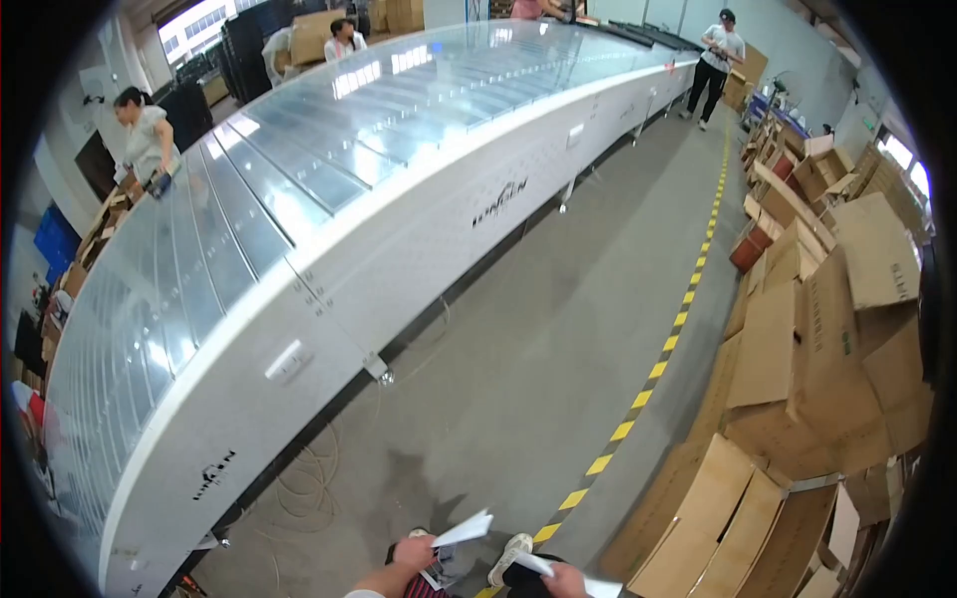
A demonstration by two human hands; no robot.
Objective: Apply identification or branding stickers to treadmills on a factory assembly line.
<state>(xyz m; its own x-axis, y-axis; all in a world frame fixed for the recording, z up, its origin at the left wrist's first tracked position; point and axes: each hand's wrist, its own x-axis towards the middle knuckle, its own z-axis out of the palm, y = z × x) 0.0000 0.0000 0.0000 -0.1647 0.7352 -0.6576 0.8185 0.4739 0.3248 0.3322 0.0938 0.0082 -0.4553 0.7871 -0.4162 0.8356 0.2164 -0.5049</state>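
Left hand (414, 551): fingers hide near end of its white folded paper (466, 529); count of layers unclear. Right hand (566, 580): cut by lower edge; covers middle of second white paper (535, 564). Long table (379, 269): near left corner cut off. Cable coil (311, 488): partly hidden under table's near edge. Person in pink (538, 9) at far edge: cropped by top. Cardboard boxes (837, 379): cut by dark right rim.

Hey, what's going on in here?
The person's left hand holds a thin white piece, perhaps paper; the right hand holds similar white material. A long white table stands on the left; cardboard boxes are piled on the right, beyond striped floor tape. Other people are farther off.
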